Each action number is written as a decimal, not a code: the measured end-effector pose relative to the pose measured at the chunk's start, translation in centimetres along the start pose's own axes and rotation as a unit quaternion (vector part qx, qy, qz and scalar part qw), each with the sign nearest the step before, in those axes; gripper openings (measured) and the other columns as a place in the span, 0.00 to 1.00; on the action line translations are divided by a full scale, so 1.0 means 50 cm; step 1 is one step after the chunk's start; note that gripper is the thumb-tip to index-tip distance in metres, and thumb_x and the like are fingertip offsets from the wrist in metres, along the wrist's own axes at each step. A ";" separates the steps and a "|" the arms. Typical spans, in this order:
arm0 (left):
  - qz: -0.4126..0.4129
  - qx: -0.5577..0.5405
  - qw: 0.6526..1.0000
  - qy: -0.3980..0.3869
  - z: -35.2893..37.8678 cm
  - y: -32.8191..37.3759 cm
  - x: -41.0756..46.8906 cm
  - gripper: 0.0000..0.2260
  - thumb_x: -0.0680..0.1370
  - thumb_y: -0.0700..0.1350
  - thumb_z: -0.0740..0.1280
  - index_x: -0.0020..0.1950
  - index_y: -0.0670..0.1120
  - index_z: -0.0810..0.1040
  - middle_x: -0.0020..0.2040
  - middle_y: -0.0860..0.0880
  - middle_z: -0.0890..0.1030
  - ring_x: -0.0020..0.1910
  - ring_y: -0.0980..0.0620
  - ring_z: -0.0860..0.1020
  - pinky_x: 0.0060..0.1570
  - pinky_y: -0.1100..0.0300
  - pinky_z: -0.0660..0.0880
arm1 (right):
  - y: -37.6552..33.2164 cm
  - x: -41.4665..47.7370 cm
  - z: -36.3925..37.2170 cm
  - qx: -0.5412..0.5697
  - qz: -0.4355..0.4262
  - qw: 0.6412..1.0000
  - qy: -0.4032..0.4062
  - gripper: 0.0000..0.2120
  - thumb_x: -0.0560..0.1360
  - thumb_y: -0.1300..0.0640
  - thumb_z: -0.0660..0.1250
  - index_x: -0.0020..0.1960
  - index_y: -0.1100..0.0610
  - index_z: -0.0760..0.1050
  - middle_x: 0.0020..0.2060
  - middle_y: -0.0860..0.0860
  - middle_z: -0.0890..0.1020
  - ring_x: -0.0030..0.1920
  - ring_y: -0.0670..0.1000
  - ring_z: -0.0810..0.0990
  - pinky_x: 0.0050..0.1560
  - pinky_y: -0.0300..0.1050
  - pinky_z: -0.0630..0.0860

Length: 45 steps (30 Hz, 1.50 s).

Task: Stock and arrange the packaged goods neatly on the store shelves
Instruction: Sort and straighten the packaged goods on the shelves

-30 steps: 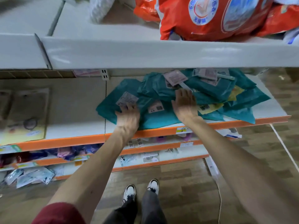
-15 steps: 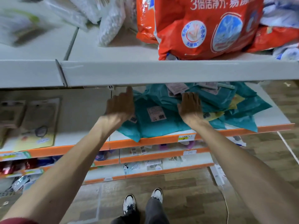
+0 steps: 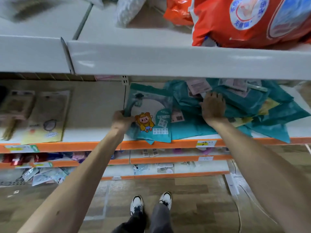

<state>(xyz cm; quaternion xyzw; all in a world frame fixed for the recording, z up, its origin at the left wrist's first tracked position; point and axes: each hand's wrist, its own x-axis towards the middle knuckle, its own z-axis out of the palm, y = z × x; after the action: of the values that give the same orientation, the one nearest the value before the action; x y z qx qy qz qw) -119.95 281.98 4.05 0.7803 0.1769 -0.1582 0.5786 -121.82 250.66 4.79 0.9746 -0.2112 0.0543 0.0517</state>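
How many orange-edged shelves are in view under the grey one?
3. The top one holds the teal packs; the middle one is just below it; the lowest is under that. More may lie out of frame.

Orange-edged white shelf, jumbled teal packets directly on it

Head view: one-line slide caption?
Left hand grips a cartoon-printed teal packet by its edge; right hand rests flat on the teal packet pile on an orange-edged shelf.

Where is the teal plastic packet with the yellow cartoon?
Head view, centre: the packet lies on the orange-edged shelf, in the left hand, beside teal packets.
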 end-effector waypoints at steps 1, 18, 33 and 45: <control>0.001 -0.002 1.000 -0.003 0.003 -0.011 0.000 0.11 0.72 0.35 0.72 0.53 0.41 0.79 0.44 0.44 0.82 0.37 0.50 0.80 0.35 0.62 0.78 | -0.009 -0.002 0.001 0.002 0.013 1.000 0.011 0.18 0.77 0.60 0.65 0.62 0.70 0.70 0.56 0.67 0.76 0.57 0.66 0.74 0.54 0.57 0.73; 0.006 0.070 0.997 -0.006 -0.001 -0.010 -0.007 0.21 0.72 0.37 0.74 0.63 0.36 0.75 0.57 0.38 0.81 0.48 0.44 0.78 0.46 0.57 0.73 | -0.047 -0.161 -0.025 0.490 0.292 0.807 -0.154 0.05 0.75 0.65 0.65 0.41 0.60 0.78 0.43 0.59 0.83 0.44 0.58 0.83 0.50 0.54 0.81; -0.030 -0.017 0.999 -0.026 -0.027 -0.029 -0.004 0.13 0.74 0.42 0.72 0.57 0.41 0.78 0.49 0.42 0.82 0.47 0.43 0.79 0.47 0.51 0.78 | -0.107 -0.105 0.017 0.499 0.289 0.800 -0.166 0.17 0.72 0.51 0.73 0.55 0.62 0.78 0.51 0.58 0.82 0.47 0.57 0.80 0.47 0.48 0.77; -0.002 -0.048 0.997 -0.060 -0.121 0.066 -0.029 0.08 0.74 0.39 0.73 0.47 0.36 0.78 0.48 0.37 0.82 0.46 0.41 0.81 0.54 0.44 0.78 | -0.014 -0.186 -0.168 0.577 0.290 0.751 -0.136 0.11 0.73 0.66 0.71 0.54 0.62 0.76 0.46 0.57 0.81 0.41 0.51 0.79 0.34 0.37 0.79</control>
<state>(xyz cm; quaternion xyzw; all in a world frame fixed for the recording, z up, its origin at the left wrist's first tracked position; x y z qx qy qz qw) -119.46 286.76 9.17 0.7403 0.1508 -0.1976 0.6247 -130.65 256.14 11.86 0.7082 -0.4174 0.0452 -0.5676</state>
